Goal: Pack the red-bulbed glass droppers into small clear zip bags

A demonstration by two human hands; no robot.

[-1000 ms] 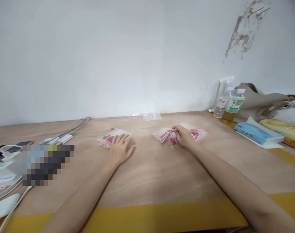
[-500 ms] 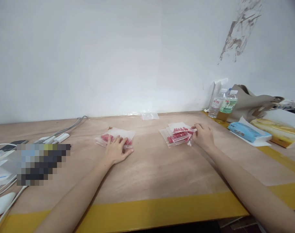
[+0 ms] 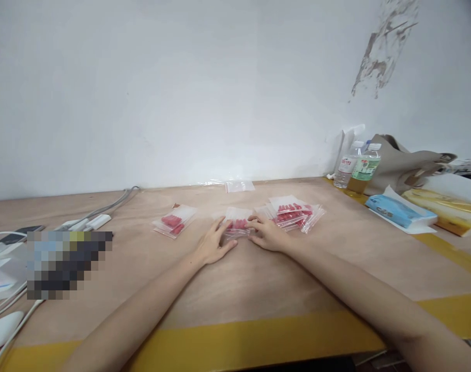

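Observation:
A small clear zip bag of red pieces (image 3: 239,224) lies flat on the table between my two hands. My left hand (image 3: 214,244) rests at its left edge, fingertips touching the bag and thumb stretched out below. At the bag's right edge is my right hand (image 3: 271,235), fingers bent and apart from the thumb, fingertips at the plastic. To the left lie overlapping bags of red pieces (image 3: 171,221). A larger overlapping pile of similar bags (image 3: 291,211) sits just beyond my right hand. What exactly the red pieces are is too small to tell.
An empty-looking clear bag (image 3: 240,186) lies by the wall. Two bottles (image 3: 362,168), a blue tissue pack (image 3: 400,211) and a yellow pack (image 3: 444,206) stand at the right. Cables (image 3: 103,205), white adapters and a blurred-out object are at the left. Yellow tape (image 3: 239,338) lines the front edge.
My left hand has moved right from the left bags, and one bag now lies in the middle. My right hand has left the right pile and come inward to that bag.

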